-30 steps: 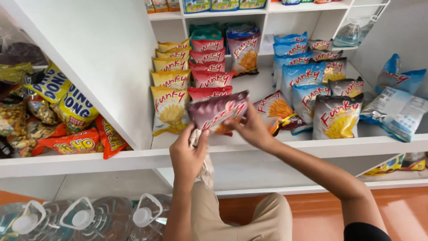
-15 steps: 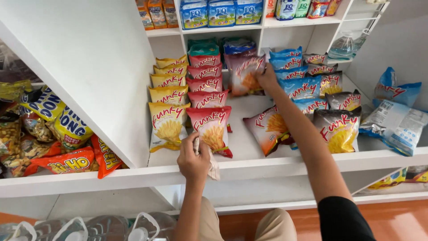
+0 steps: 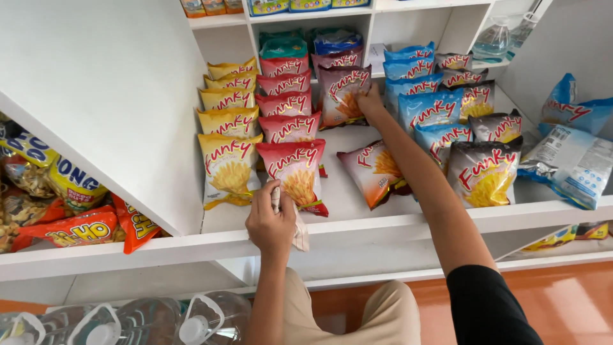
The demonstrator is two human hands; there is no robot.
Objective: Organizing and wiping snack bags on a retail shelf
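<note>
Now, white shelf (image 3: 357, 223) packed with snack bags. My right hand (image 3: 370, 102) is far back, grip closed on a maroon chip bag's (image 3: 345, 92) edge, standing it behind the red row. My left hand (image 3: 271, 220) clutches a pale cloth (image 3: 299, 233) at the shelf's front edge.

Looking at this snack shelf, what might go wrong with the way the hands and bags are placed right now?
1. The right hand props a maroon snack bag upright at the back; it may topple when released.
2. The forearm crosses just above a tilted maroon bag, which it could nudge.
3. The left hand holds a crumpled cloth against the red front bag, which stands near the shelf edge and might slide off.
</note>
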